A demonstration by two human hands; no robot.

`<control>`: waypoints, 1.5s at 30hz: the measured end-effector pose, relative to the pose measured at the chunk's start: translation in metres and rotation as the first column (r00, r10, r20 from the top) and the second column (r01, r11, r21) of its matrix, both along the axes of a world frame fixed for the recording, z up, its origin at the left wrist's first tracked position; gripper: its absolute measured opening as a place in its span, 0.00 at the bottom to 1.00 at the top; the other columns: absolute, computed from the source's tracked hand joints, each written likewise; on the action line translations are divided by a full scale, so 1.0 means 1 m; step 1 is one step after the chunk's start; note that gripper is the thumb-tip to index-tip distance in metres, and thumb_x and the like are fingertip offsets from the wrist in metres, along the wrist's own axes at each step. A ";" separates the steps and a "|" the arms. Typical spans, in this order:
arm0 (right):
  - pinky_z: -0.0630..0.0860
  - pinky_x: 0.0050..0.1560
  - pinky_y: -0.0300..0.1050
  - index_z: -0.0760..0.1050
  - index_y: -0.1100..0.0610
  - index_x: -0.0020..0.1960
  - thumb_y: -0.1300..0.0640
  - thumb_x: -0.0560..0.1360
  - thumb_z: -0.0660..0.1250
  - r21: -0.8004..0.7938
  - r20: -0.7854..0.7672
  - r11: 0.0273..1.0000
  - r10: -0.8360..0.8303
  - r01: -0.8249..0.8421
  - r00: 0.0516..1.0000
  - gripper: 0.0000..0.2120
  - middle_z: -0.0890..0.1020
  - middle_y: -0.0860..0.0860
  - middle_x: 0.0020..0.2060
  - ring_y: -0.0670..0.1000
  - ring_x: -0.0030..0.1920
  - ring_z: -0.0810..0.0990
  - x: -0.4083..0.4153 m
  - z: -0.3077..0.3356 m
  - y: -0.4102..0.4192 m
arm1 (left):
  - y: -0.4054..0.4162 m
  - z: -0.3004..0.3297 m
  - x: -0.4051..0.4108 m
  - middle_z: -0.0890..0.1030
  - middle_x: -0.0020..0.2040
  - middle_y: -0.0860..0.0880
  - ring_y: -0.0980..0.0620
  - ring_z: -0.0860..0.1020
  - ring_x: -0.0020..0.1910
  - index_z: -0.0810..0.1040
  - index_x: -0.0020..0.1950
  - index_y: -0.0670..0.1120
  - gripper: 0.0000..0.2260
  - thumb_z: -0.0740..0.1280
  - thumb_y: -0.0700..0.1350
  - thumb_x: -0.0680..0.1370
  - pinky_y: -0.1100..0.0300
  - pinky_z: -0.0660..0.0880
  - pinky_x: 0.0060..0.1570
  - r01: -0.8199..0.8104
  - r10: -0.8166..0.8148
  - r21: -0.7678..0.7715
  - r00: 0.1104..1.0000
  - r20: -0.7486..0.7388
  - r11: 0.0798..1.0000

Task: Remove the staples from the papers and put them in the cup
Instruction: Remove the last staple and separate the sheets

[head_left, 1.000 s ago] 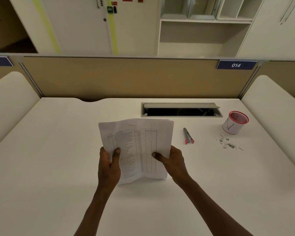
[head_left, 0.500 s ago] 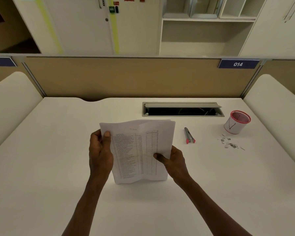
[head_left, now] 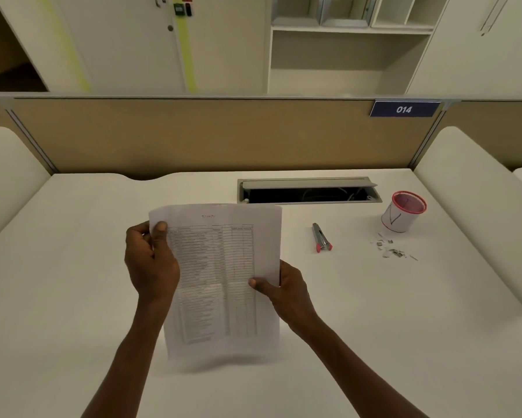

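Pinched between both hands and held up off the desk (head_left: 72, 267): one sheaf of papers (head_left: 223, 267), printed table facing the camera. Left hand (head_left: 149, 263) closed on the upper left edge, thumb on the front near the top corner, fingers wrapped behind. Right hand (head_left: 286, 292) clamped lower down on the right edge, thumb across the front, fingers hidden behind the sheets. Probably held this way to keep the pages taut and bring the top corner under the eye, where a staple would usually sit; no staple discernible there, print and corner too soft to tell. Number of sheets in the sheaf not countable, only a faint second edge along the top. Bottom edge blurred, just above the desk surface, contact uncertain. Off to the right of the right hand and a little farther away, one grey tool with red tips (head_left: 322, 238) lying flat, likely the staple remover, set down within easy reach. Farther right again, a scatter of pulled staples (head_left: 392, 248) loose on the desk, roughly a dozen small bits, exact count impossible. Just beyond that scatter, one white cup (head_left: 403, 211) with a red rim, upright, contents not visible. Judging by the layout, staples dropped near the cup for gathering later, none of the visible ones yet inside. Behind the papers, one open cable slot (head_left: 309, 191) in the desk.
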State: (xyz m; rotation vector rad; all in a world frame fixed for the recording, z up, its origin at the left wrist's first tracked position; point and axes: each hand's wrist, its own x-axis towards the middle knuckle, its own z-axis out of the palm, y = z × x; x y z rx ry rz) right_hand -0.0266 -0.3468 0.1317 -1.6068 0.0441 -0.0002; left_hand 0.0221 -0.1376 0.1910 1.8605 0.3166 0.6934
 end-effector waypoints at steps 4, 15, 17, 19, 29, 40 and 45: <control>0.80 0.49 0.38 0.78 0.53 0.60 0.58 0.72 0.74 -0.043 -0.067 0.995 0.083 -0.086 0.994 0.17 0.84 0.46 0.53 0.45 0.51 0.83 -0.002 -0.008 0.000 | 0.016 -0.013 0.013 0.77 0.51 0.44 0.47 0.75 0.48 0.72 0.60 0.38 0.18 0.61 0.53 0.81 0.54 0.70 0.45 0.003 -0.001 0.037 0.998 -0.059 0.999; 0.76 0.44 0.44 0.81 0.56 0.41 0.56 0.72 0.70 -0.429 -0.090 0.814 -0.469 0.391 0.879 0.03 0.84 0.47 0.36 0.49 0.39 0.82 0.066 -0.039 -0.090 | 0.028 -0.072 0.029 0.79 0.56 0.39 0.39 0.77 0.55 0.73 0.60 0.39 0.16 0.62 0.51 0.81 0.51 0.71 0.49 0.070 -0.041 0.086 0.952 -0.305 0.994; 0.74 0.44 0.41 0.81 0.59 0.45 0.57 0.71 0.70 -0.561 -0.029 0.712 -0.526 0.422 0.850 0.05 0.83 0.49 0.41 0.51 0.44 0.81 0.088 -0.042 -0.115 | 0.029 -0.078 0.033 0.79 0.56 0.39 0.39 0.77 0.55 0.73 0.60 0.39 0.15 0.62 0.50 0.81 0.51 0.71 0.49 0.077 -0.043 0.091 0.944 -0.328 0.993; 0.74 0.49 0.46 0.79 0.62 0.50 0.57 0.71 0.71 -0.693 0.045 0.608 -0.499 0.387 0.865 0.11 0.83 0.54 0.46 0.55 0.50 0.80 0.108 -0.047 -0.134 | 0.028 -0.085 0.039 0.79 0.56 0.38 0.38 0.77 0.54 0.73 0.60 0.38 0.15 0.62 0.49 0.82 0.52 0.70 0.48 0.092 -0.053 0.095 0.936 -0.349 0.991; 0.75 0.49 0.53 0.75 0.68 0.48 0.48 0.72 0.71 -0.891 -0.077 0.447 -0.325 0.081 0.942 0.21 0.82 0.61 0.41 0.61 0.45 0.79 0.157 -0.088 -0.149 | 0.016 -0.099 0.051 0.80 0.54 0.41 0.51 0.74 0.48 0.77 0.60 0.38 0.14 0.64 0.47 0.81 0.58 0.67 0.45 0.183 -0.124 0.119 0.912 -0.392 0.976; 0.78 0.55 0.52 0.78 0.66 0.52 0.65 0.74 0.71 0.153 -0.511 0.961 -0.121 0.228 0.851 0.09 0.81 0.58 0.42 0.55 0.42 0.82 0.156 -0.039 -0.109 | 0.016 -0.103 0.053 0.83 0.51 0.46 0.50 0.80 0.48 0.81 0.57 0.42 0.14 0.69 0.49 0.78 0.59 0.73 0.45 0.221 -0.207 -0.012 0.893 -0.399 0.975; 0.76 0.62 0.51 0.77 0.63 0.59 0.65 0.74 0.71 0.187 -0.268 0.982 0.057 -0.006 0.962 0.14 0.83 0.58 0.53 0.58 0.56 0.82 0.139 -0.011 -0.043 | 0.012 -0.098 0.049 0.84 0.47 0.48 0.55 0.81 0.45 0.82 0.56 0.43 0.13 0.72 0.48 0.76 0.66 0.74 0.42 0.229 -0.255 -0.112 0.892 -0.373 0.967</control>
